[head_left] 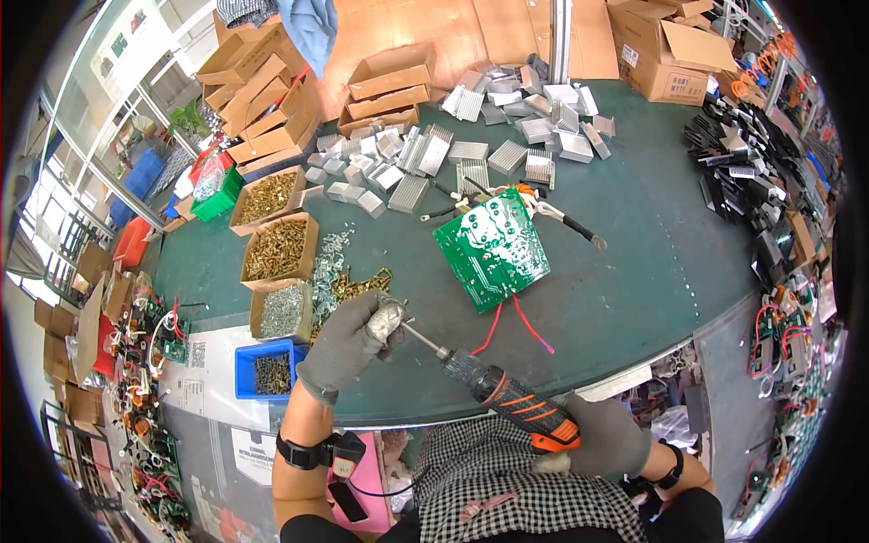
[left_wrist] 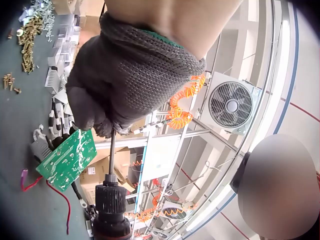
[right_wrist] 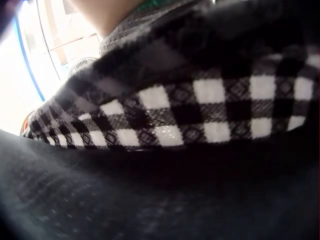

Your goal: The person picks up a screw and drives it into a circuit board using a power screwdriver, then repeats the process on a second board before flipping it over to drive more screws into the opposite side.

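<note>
My gloved right hand (head_left: 608,436) grips the black and orange body of an electric screwdriver (head_left: 525,404), low in front of the checked apron. The tool's long bit (head_left: 422,338) points up and left to my gloved left hand (head_left: 348,342). There the curled fingers pinch around the bit's tip, above the table's front edge. In the left wrist view, the bit (left_wrist: 112,155) runs into the fingertips, which hide its end. A green circuit board (head_left: 493,249) with two red wires lies beyond the tool. The right wrist view is filled mostly by checked cloth (right_wrist: 165,115).
Cartons of brass-coloured screws (head_left: 276,250), a box of silver screws (head_left: 282,312) and a blue bin (head_left: 262,369) of dark screws stand left. Loose brass screws (head_left: 364,284) lie beside them. Aluminium heat sinks (head_left: 471,154) cover the back; black parts (head_left: 738,172) pile up right.
</note>
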A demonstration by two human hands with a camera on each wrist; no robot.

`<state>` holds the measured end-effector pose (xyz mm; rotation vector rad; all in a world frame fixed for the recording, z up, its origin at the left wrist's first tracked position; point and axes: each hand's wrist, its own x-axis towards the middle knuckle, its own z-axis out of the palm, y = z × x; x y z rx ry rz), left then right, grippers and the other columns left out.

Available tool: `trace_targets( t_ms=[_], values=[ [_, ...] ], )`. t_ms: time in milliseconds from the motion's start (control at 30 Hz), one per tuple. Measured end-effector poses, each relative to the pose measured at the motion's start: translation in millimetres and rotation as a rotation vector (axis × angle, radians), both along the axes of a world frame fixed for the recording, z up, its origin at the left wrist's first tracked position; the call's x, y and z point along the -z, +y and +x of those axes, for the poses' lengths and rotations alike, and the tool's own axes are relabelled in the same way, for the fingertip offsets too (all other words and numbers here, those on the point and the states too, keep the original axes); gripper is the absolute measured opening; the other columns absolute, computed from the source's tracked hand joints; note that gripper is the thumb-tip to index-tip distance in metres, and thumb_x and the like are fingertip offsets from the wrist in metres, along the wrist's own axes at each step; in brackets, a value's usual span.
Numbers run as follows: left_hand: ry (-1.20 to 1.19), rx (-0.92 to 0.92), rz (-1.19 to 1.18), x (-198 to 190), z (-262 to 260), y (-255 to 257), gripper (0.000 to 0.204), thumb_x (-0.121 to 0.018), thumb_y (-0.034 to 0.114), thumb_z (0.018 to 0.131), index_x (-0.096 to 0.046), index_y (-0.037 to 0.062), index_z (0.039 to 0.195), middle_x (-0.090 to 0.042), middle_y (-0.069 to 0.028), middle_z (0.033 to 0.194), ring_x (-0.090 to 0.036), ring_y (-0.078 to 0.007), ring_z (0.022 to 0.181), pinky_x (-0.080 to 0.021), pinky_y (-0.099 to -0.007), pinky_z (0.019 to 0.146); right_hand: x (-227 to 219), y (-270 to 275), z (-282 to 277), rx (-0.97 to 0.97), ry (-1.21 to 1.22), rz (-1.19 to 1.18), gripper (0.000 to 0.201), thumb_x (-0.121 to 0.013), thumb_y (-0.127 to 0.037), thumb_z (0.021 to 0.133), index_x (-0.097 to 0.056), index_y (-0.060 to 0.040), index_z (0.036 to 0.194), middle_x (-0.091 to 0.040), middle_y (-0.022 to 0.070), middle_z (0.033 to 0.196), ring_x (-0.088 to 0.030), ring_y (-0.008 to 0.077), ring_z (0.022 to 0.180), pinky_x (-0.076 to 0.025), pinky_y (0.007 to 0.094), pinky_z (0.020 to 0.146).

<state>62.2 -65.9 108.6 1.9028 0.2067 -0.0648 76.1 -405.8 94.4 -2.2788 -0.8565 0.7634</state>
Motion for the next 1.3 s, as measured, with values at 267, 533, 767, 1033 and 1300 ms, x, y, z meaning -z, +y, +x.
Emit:
trace_targets(
  t_ms=[267,533,767,1033,1300],
  values=[
    [-0.007,-0.139,-0.312,18.9,-7.0,25.2,0.056,-0.05,0.06,0.09,-0.053,0.0042,0.095,-0.059,-0.008,0.082,-0.057,-0.0138,0.064,-0.05,-0.0283,0.054,-3.1,5.3,5.4,0.072,0.428,0.133,0.082,-0.084,-0.048,0.063,-0.053,0.0008,0.122,-0.065,0.0124,0.098,-0.064,0.0212,0.089,-0.05,0.0338,0.08],
    [-0.136,-0.249,-0.379,18.8,-18.5,56.5,0.053,-0.064,0.045,0.087,-0.052,0.0008,0.113,-0.061,-0.0078,0.1,-0.06,-0.0145,0.086,-0.054,-0.0291,0.07,8.3,0.7,25.7,0.109,0.554,0.366,0.075,-0.089,-0.038,0.06,-0.055,0.0001,0.114,-0.062,0.0056,0.093,-0.058,0.0136,0.083,-0.049,0.0297,0.076],
    [-0.172,0.015,-0.4,7.6,3.0,1.0,0.055,-0.061,0.045,0.089,-0.055,-0.002,0.118,-0.063,-0.0083,0.1,-0.063,-0.0142,0.084,-0.053,-0.0256,0.069,18.3,13.7,24.9,0.083,0.707,0.427,0.068,-0.088,-0.03,0.064,-0.054,-0.0003,0.114,-0.061,0.0025,0.092,-0.056,0.01,0.08,-0.049,0.0275,0.074],
    [-0.273,-0.198,0.23,26.3,-1.9,30.5,0.026,-0.063,0.022,0.09,-0.066,0.0004,0.103,-0.069,-0.0091,0.09,-0.065,-0.0166,0.082,-0.053,-0.0297,0.071,11.6,15.3,39.9,0.136,0.451,0.518,0.074,-0.086,-0.019,0.064,-0.05,0.0005,0.125,-0.062,0.0039,0.09,-0.058,0.0109,0.078,-0.05,0.0276,0.071],
    [-0.062,-0.593,1.333,56.5,-35.8,150.0,0.027,-0.065,0.015,0.079,-0.068,0.0098,0.105,-0.065,-0.0119,0.101,-0.062,-0.0319,0.092,-0.049,-0.042,0.08,-35.5,93.8,153.5,0.21,0.188,0.904,0.053,-0.077,-0.014,0.073,-0.051,0.0004,0.116,-0.061,0.0043,0.087,-0.059,0.0105,0.075,-0.05,0.0273,0.064]
  ],
)
